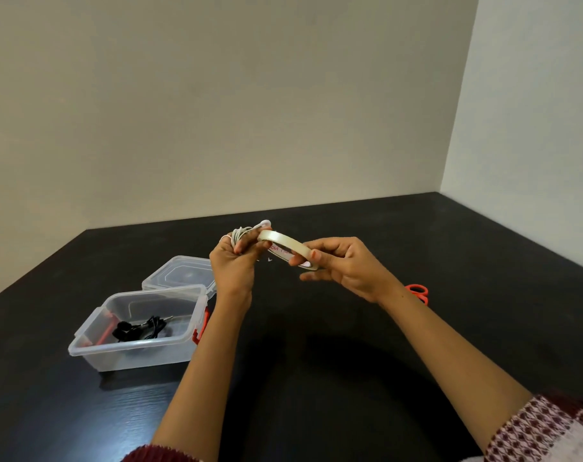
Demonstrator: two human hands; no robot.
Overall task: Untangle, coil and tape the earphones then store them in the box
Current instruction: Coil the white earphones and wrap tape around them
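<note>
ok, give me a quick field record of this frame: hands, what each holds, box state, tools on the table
left hand: grips white earphones, coiled around its fingers
right hand: pinches tape roll, held up against the left hand
box: clear plastic, open, on the table
box contents: black earphones
lid: lies just behind the box
scissors: orange handles, mostly hidden behind the right forearm
stage: white coil not yet in the box

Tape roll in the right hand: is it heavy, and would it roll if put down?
Probably light: the right hand holds the tape roll with fingertips alone. It is a thin ring, so on edge it would likely roll or topple; flat, it should stay.
</note>
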